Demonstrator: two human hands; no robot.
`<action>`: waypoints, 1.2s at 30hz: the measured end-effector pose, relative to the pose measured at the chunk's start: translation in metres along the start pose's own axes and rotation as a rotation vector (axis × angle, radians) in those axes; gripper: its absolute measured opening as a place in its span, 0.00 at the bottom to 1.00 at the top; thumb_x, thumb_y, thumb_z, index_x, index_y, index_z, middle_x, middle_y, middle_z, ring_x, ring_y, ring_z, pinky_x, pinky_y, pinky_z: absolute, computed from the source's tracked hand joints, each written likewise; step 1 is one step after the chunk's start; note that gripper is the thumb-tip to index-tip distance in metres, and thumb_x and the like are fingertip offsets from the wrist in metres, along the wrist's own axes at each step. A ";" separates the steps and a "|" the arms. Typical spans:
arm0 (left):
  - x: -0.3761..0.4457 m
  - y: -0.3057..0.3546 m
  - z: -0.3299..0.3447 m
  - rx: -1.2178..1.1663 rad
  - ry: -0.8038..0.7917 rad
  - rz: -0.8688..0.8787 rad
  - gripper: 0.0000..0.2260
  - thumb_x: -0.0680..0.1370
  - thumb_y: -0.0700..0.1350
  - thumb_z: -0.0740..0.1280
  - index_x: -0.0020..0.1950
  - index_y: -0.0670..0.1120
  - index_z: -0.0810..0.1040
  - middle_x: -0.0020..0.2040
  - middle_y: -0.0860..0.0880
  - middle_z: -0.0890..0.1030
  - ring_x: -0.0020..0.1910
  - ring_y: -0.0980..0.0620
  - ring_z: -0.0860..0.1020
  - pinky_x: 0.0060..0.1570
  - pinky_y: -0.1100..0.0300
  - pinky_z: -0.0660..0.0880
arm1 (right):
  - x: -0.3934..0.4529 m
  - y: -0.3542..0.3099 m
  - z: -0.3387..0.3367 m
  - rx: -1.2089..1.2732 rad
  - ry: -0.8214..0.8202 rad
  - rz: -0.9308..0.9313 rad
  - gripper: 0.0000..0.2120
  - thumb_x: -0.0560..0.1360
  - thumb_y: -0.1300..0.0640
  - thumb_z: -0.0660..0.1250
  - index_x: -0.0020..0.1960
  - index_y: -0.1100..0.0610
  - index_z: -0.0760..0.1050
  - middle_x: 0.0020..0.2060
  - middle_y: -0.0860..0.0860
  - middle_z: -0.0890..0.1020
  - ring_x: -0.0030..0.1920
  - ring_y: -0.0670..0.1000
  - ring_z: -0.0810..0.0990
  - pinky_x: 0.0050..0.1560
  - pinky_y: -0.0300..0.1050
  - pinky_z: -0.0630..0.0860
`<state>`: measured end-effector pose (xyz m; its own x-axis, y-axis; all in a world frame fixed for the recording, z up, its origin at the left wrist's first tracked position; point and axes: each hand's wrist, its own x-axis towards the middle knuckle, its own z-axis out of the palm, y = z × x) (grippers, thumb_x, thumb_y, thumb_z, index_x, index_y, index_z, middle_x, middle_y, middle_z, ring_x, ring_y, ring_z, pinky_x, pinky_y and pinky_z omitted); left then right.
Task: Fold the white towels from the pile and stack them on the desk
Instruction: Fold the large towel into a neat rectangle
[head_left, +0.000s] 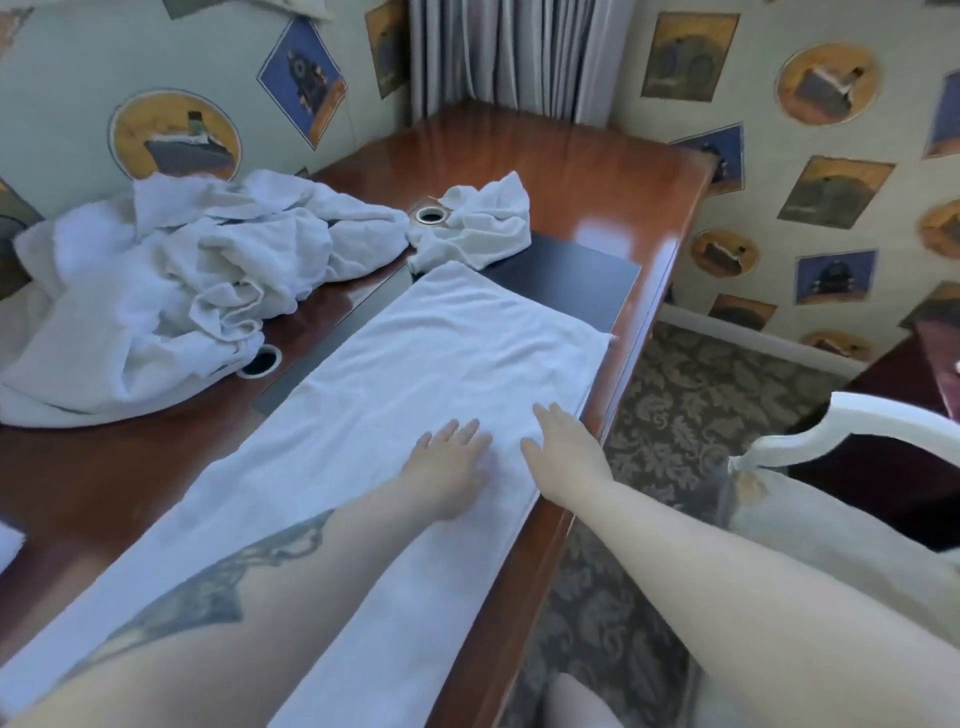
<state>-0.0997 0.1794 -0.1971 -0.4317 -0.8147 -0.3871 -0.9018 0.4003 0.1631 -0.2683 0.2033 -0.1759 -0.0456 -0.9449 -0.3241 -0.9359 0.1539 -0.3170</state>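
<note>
Hotel rm: wallpaper (779, 218), curtain (514, 57), desk (597, 171).

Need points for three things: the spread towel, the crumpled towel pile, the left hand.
spread towel (457, 338), head view, bare flat middle of the cloth beyond the fingers.
crumpled towel pile (171, 280), head view, central folds of the heap.
left hand (449, 473), head view, back of the hand lying flat on the towel.
</note>
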 end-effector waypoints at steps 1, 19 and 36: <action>0.012 0.002 -0.011 -0.019 -0.011 0.007 0.26 0.84 0.53 0.54 0.80 0.51 0.51 0.81 0.52 0.46 0.80 0.49 0.47 0.77 0.49 0.47 | 0.008 0.006 -0.009 0.024 -0.006 0.033 0.28 0.84 0.48 0.51 0.80 0.53 0.49 0.80 0.52 0.49 0.78 0.53 0.51 0.75 0.50 0.56; 0.260 -0.079 -0.146 0.390 -0.024 -0.061 0.27 0.77 0.32 0.56 0.72 0.53 0.65 0.78 0.55 0.56 0.72 0.49 0.63 0.49 0.53 0.72 | 0.197 0.092 -0.066 0.204 0.167 0.326 0.16 0.79 0.53 0.60 0.66 0.56 0.67 0.62 0.56 0.70 0.63 0.58 0.68 0.57 0.49 0.67; 0.310 -0.100 -0.155 0.690 0.057 0.157 0.18 0.78 0.36 0.60 0.66 0.50 0.68 0.67 0.51 0.70 0.64 0.48 0.66 0.60 0.58 0.62 | 0.211 0.101 -0.073 0.394 0.147 0.286 0.05 0.74 0.61 0.61 0.45 0.53 0.66 0.42 0.51 0.76 0.42 0.55 0.75 0.35 0.46 0.68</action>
<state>-0.1468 -0.1780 -0.1925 -0.5733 -0.7386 -0.3546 -0.6172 0.6740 -0.4059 -0.3975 -0.0016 -0.2111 -0.3563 -0.8751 -0.3274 -0.6773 0.4833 -0.5547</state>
